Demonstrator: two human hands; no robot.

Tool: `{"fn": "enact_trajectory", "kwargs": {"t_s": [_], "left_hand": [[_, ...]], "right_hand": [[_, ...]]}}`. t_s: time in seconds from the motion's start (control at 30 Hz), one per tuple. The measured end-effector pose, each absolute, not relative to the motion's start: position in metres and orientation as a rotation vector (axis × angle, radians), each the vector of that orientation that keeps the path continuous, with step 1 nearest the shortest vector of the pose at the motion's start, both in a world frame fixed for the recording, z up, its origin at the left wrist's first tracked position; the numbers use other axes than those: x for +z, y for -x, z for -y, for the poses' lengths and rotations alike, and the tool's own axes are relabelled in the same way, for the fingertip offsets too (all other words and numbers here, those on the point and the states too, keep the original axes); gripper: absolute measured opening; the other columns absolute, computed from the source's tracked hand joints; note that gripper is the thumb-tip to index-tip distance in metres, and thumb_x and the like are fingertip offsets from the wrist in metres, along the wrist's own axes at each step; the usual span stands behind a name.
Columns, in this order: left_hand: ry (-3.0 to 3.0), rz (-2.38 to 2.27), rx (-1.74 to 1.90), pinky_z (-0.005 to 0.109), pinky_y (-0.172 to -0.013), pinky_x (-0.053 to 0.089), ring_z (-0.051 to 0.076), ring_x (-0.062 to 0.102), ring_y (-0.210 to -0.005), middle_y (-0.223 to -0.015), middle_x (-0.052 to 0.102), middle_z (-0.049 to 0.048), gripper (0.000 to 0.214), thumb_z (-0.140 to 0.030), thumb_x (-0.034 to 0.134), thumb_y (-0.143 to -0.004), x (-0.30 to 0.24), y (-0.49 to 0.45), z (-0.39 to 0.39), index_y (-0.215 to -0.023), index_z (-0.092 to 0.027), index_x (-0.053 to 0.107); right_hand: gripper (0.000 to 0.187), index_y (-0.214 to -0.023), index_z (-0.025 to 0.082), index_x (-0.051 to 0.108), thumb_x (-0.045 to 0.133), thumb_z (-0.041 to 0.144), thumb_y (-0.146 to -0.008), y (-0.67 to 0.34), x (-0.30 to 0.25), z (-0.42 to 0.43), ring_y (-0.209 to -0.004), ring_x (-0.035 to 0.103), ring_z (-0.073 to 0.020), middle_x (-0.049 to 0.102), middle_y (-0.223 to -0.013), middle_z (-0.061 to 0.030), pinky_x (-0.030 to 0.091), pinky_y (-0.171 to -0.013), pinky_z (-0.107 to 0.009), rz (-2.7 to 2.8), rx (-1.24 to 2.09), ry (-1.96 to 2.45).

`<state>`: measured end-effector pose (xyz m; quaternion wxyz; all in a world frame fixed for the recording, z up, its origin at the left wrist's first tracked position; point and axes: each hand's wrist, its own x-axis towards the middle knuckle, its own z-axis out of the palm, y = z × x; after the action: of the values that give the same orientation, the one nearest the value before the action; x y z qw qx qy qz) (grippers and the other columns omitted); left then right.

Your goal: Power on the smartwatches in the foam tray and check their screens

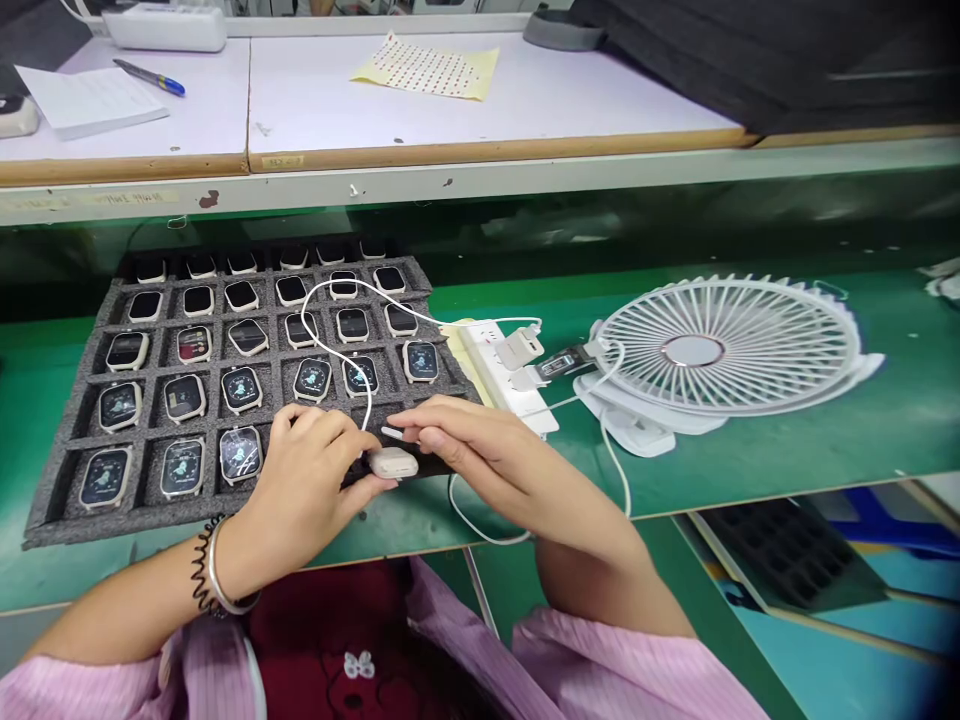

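Note:
My left hand [311,475] is closed, thumb and fingers pinching a cream smartwatch [394,462] on its edge, over the near right part of the foam tray [142,512]. My right hand [480,450] is just to the right, its fingers closed on a small flat white piece [391,432] above the watch. Whether the piece touches the watch I cannot tell. A white cable [337,352] loops over the tray and drops behind my left fingers, where its end is hidden. Rows of square-faced smartwatches [241,388] sit in the tray's compartments, several with lit dials.
Right of the tray lies a white power strip [491,365] with a plugged-in charger [519,346]. Beyond it a white fan [731,345] lies flat on the green table [750,450]. The raised shelf behind holds a dotted yellow sheet [427,70], paper and a pen [150,77].

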<state>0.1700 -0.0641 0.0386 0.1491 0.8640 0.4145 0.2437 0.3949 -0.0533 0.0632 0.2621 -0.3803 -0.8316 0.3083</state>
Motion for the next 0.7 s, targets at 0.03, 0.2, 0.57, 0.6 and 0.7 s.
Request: {"fn": "enact_trajectory", "kwargs": {"t_s": [0.03,0.2,0.57,0.6,0.7], "left_hand": [[-2.488,-1.189,0.701,0.039,-0.087,0.030,0.020,0.055,-0.086,-0.093,0.066,-0.0020,0.015,-0.031,0.070,-0.090,0.038,-0.170,0.064,-0.099,-0.023,0.060],[-2.518,-1.183,0.711,0.040,-0.089,0.030,0.021,0.056,-0.088,-0.093,0.065,-0.0014,0.016,-0.029,0.071,-0.089,0.036,-0.169,0.065,-0.099,-0.022,0.060],[-2.549,-1.176,0.689,0.041,-0.088,0.031,0.021,0.055,-0.087,-0.095,0.066,0.0006,0.011,-0.028,0.064,-0.093,0.035,-0.168,0.067,-0.101,-0.023,0.058],[-2.544,-1.179,0.689,0.041,-0.088,0.031,0.021,0.055,-0.087,-0.094,0.066,0.0007,0.011,-0.029,0.063,-0.094,0.035,-0.168,0.066,-0.101,-0.023,0.058],[-2.515,-1.194,0.687,0.041,-0.087,0.031,0.021,0.054,-0.086,-0.093,0.065,0.0009,0.011,-0.033,0.058,-0.097,0.037,-0.170,0.066,-0.100,-0.022,0.057]], "right_hand": [[0.026,-0.122,0.020,0.061,0.042,0.020,-0.105,-0.398,0.063,0.054,-0.096,0.064,-0.0178,0.066,-0.105,-0.0066,0.051,-0.083,-0.029,2.272,0.824,1.035],[0.012,-0.108,0.019,0.059,0.051,0.020,-0.099,-0.407,0.057,0.055,-0.090,0.062,-0.0224,0.064,-0.099,-0.0090,0.051,-0.074,-0.033,2.429,0.573,1.200],[0.016,-0.092,0.020,0.058,0.046,0.018,-0.102,-0.406,0.063,0.057,-0.073,0.058,-0.0173,0.062,-0.081,-0.0039,0.044,-0.064,-0.029,2.338,0.576,1.049],[0.017,-0.094,0.020,0.059,0.044,0.019,-0.102,-0.407,0.064,0.057,-0.074,0.059,-0.0178,0.063,-0.082,-0.0045,0.045,-0.066,-0.030,2.376,0.620,1.030],[0.019,-0.108,0.020,0.061,0.043,0.021,-0.104,-0.407,0.064,0.057,-0.084,0.062,-0.0200,0.065,-0.092,-0.0074,0.048,-0.072,-0.032,2.386,0.668,1.055]]}}
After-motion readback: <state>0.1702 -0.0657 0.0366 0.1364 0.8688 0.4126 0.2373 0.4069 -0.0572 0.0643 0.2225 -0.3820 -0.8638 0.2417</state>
